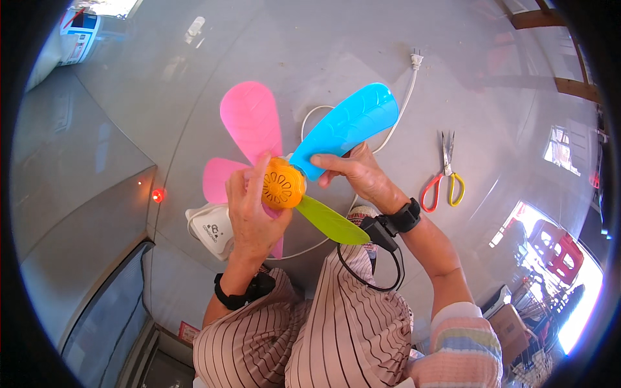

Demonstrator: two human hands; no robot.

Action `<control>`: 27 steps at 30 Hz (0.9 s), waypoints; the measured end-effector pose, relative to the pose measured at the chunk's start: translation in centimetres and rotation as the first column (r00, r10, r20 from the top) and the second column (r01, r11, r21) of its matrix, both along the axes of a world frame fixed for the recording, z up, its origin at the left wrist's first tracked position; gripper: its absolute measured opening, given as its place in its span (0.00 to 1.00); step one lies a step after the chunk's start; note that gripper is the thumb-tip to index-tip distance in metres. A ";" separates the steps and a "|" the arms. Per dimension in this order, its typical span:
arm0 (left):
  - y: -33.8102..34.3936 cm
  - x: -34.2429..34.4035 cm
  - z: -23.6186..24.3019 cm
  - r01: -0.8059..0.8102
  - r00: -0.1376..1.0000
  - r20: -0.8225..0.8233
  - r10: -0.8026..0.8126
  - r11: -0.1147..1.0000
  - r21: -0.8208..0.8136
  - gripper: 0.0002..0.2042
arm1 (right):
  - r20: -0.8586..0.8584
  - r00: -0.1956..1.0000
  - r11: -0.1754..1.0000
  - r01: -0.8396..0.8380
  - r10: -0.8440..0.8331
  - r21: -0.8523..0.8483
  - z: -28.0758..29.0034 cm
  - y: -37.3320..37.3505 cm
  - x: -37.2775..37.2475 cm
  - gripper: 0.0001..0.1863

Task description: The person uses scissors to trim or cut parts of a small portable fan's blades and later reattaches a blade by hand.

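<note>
In front of my knees I hold up a small fan with an orange round hub [283,183], pink blades [252,116], a green blade [333,221] and a blue blade [352,123]. The fingers of my left hand [254,216] are closed around the hub's left side, over the pink blades. My right hand [362,178] pinches the blue blade near its root, thumb on top, beside the hub. Whether that blade is fixed to the hub I cannot tell. Below the pink blades, a white rounded base [211,231] shows partly behind my left hand.
A white cord [404,107] curves behind the fan to its plug [416,61] on the grey floor. Scissors with one red and one yellow handle [446,171] lie to the right. A small red light [158,195] glows at left. Striped trouser legs [349,310] are below.
</note>
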State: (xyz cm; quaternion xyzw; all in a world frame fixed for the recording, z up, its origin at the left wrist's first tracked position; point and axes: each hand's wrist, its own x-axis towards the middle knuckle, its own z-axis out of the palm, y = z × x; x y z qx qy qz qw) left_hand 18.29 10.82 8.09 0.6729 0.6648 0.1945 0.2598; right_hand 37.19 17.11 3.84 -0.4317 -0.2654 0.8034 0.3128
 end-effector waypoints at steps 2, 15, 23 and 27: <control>0.0 0.0 -0.2 -0.008 1.000 -0.001 0.008 1.000 0.009 0.36 | 0.015 1.000 1.000 -0.023 0.023 -0.020 -0.3 -0.2 0.3 0.14; 0.2 0.4 -0.1 -0.078 0.996 0.045 0.076 0.996 0.033 0.40 | -0.162 0.982 0.983 -0.123 0.101 -0.137 -1.3 -0.2 1.6 0.15; 0.1 0.1 -0.3 -0.019 1.000 0.015 0.018 0.996 0.088 0.39 | -0.057 0.992 0.993 -0.115 0.113 -0.030 -0.6 0.0 1.3 0.14; -0.4 -0.4 0.0 0.015 0.998 -0.054 -0.010 0.996 0.093 0.36 | -0.039 0.994 0.995 -0.102 0.101 -0.009 0.0 0.2 0.4 0.14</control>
